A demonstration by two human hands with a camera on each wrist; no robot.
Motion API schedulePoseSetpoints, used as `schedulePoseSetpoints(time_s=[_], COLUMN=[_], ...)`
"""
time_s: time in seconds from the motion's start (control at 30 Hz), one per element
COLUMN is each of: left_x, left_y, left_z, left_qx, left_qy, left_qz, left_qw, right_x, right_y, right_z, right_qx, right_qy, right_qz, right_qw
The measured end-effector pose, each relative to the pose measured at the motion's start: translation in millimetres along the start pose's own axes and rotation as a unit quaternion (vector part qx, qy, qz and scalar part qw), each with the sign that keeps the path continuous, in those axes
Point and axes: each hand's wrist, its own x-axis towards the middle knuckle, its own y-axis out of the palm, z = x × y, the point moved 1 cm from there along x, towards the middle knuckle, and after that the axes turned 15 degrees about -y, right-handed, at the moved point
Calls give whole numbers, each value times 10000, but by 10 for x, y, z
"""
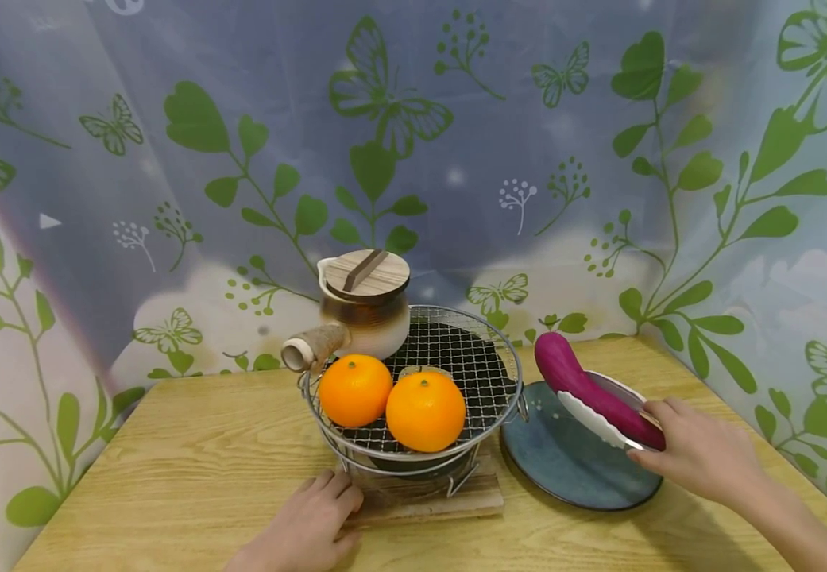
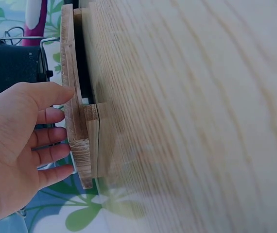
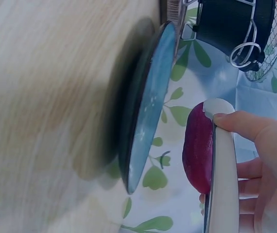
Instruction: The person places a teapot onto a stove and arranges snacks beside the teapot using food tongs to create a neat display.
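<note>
My right hand (image 1: 702,453) holds white-headed tongs (image 1: 592,417), which clasp a long, curved purple-red vegetable (image 1: 570,373). They are raised above a blue-grey plate (image 1: 563,469). In the right wrist view the thumb presses the pale side of the tongs (image 3: 224,179), with the vegetable (image 3: 198,148) beyond. My left hand (image 1: 306,524) is at the left end of a wooden board (image 1: 442,500) under the grill. Its thumb touches the board's edge (image 2: 69,97) in the left wrist view, the fingers loosely bent alongside.
A round wire-mesh grill (image 1: 481,381) on a dark stove stands mid-table. On it sit two oranges, the left orange (image 1: 354,391) and the right orange (image 1: 425,413), and a brown-and-cream pot (image 1: 377,326) with a wooden lid (image 1: 369,272). A patterned cloth (image 1: 456,159) hangs behind the wooden table (image 1: 206,445).
</note>
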Motion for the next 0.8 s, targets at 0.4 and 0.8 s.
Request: schedulePoseSetpoints(time_s=[0.4, 0.8], left_x=[4, -2], left_y=[0, 19], left_z=[7, -9], left_qx=[-22, 59], left_qy=[-35, 91], left_qz=[87, -284], left_qw=[10000, 9995], right_x=[107, 242], right_y=[-128, -382], right_z=[98, 202], right_qx=[-19, -2], right_qy=[-67, -131], right_qz=[-174, -319], right_qw=[9998, 9994])
